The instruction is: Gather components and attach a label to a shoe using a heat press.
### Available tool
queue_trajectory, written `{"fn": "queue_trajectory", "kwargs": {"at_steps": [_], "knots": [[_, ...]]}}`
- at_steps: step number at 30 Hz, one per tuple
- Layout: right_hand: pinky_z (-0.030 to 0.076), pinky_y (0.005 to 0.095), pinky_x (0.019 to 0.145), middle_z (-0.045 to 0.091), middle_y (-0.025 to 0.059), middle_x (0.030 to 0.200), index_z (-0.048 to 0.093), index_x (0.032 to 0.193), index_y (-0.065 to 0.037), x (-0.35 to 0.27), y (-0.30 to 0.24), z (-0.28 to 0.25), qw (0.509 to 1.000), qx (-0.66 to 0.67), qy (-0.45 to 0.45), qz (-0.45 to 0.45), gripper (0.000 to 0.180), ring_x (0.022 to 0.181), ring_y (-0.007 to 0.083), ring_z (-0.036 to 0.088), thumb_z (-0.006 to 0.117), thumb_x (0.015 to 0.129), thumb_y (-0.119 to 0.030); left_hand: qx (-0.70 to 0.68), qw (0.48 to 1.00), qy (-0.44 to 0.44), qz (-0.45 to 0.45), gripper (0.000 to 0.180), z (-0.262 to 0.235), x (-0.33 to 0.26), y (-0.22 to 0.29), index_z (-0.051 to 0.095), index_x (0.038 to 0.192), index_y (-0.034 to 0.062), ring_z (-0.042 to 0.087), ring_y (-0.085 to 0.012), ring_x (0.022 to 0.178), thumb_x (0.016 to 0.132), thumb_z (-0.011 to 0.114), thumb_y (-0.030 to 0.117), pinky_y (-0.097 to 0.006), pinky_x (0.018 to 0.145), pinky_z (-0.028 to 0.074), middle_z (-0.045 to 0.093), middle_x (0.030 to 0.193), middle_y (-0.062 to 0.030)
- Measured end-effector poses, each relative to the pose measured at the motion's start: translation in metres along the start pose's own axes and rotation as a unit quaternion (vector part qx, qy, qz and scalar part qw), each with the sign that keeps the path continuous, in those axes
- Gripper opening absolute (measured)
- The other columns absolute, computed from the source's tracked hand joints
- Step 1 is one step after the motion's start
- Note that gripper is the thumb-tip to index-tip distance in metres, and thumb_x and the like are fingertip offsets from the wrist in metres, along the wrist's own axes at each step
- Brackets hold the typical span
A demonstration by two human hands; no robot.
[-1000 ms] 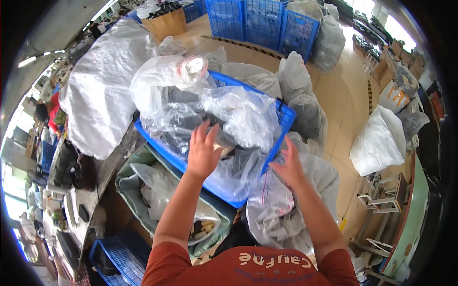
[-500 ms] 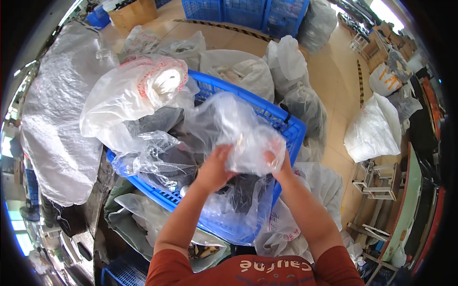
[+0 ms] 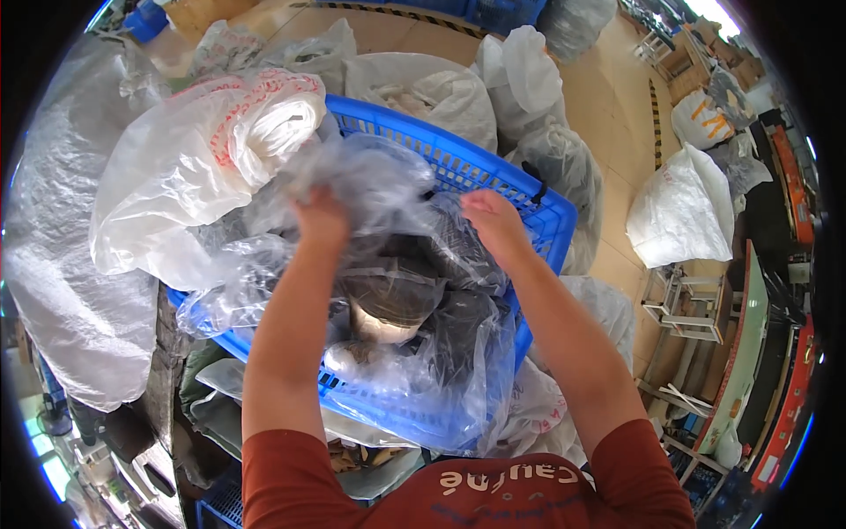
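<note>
Blue basket [image 3: 553,231] | clear plastic bags [image 3: 388,172] inside | dark contents [image 3: 469,331] showing

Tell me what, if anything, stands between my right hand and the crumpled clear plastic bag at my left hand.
Nothing visible: a gap separates the bare right hand from the crumpled clear plastic bag. A dark bundle in clear plastic lies lower, inside the blue plastic crate. The bare left hand overlaps the bag, fingers blurred.

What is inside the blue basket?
The blue basket holds clear plastic bags, dark bagged items and a pale piece near the middle. They cover its bottom, so anything underneath cannot be seen.
</note>
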State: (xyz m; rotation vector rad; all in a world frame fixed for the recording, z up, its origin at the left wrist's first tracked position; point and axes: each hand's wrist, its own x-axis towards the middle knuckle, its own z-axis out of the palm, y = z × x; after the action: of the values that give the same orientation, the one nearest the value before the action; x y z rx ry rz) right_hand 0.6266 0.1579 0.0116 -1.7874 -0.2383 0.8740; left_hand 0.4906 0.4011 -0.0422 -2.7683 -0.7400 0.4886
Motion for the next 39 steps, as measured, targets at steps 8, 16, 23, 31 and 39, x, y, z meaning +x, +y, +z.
{"fn": "queue_trajectory", "kwargs": {"at_steps": [8, 16, 23, 31, 39], "knots": [[0.031, 0.0477, 0.103, 0.024, 0.0251, 0.141, 0.038, 0.130, -0.006, 0.004, 0.073, -0.008, 0.940, -0.322, 0.089, 0.073, 0.085, 0.133, 0.0406, 0.017, 0.068, 0.067, -0.054, -0.072, 0.985, -0.148, -0.049, 0.048, -0.003, 0.020, 0.017, 0.049, 0.128, 0.0096, 0.019, -0.0324, 0.135, 0.081, 0.054, 0.016, -0.054, 0.101, 0.030, 0.021, 0.147, -0.0117], [0.029, 0.0583, 0.099, 0.013, 0.0280, 0.143, 0.039, 0.130, -0.012, -0.032, 0.054, -0.010, 0.883, -0.459, -0.091, -0.039, 0.074, 0.128, 0.0560, 0.011, 0.068, 0.070, -0.044, -0.296, 0.948, -0.011, 0.119, 0.048, -0.078, -0.042, -0.005, 0.055, 0.115, 0.0056, 0.042, -0.0359, 0.119, 0.069, 0.069, 0.014, -0.043, 0.096, 0.038, 0.048, 0.126, -0.0191], [0.024, 0.0550, 0.103, 0.030, 0.0265, 0.137, 0.052, 0.117, -0.008, -0.038, 0.059, -0.008, 0.919, -0.274, -0.076, -0.273, 0.048, 0.129, 0.0501, 0.019, 0.064, 0.071, -0.012, -0.285, 0.872, 0.070, 0.392, 0.073, -0.097, -0.028, 0.113, 0.050, 0.123, 0.0102, 0.038, -0.0318, 0.124, 0.056, 0.078, 0.015, -0.042, 0.100, 0.033, 0.045, 0.132, -0.0095], [0.044, 0.0292, 0.079, 0.057, 0.0133, 0.110, 0.057, 0.092, -0.005, -0.013, 0.064, -0.021, 0.965, 0.214, 0.151, -0.026, 0.018, 0.093, 0.0173, 0.056, 0.054, 0.074, 0.001, -0.418, 0.825, 0.068, 0.373, 0.034, -0.051, 0.031, 0.091, 0.065, 0.094, 0.0074, 0.051, -0.0327, 0.112, 0.061, 0.073, 0.003, -0.039, 0.091, 0.044, 0.064, 0.105, -0.0079], [0.040, 0.0292, 0.085, 0.057, 0.0122, 0.103, 0.054, 0.102, -0.006, -0.001, 0.084, -0.035, 0.948, 0.064, 0.294, -0.106, 0.028, 0.095, 0.0206, 0.054, 0.057, 0.074, -0.004, -0.651, 0.752, 0.040, 0.091, 0.012, -0.028, 0.074, 0.047, 0.066, 0.090, -0.0022, 0.055, -0.0094, 0.068, 0.080, 0.061, 0.001, -0.024, 0.065, 0.044, 0.064, 0.077, -0.0065]]}}
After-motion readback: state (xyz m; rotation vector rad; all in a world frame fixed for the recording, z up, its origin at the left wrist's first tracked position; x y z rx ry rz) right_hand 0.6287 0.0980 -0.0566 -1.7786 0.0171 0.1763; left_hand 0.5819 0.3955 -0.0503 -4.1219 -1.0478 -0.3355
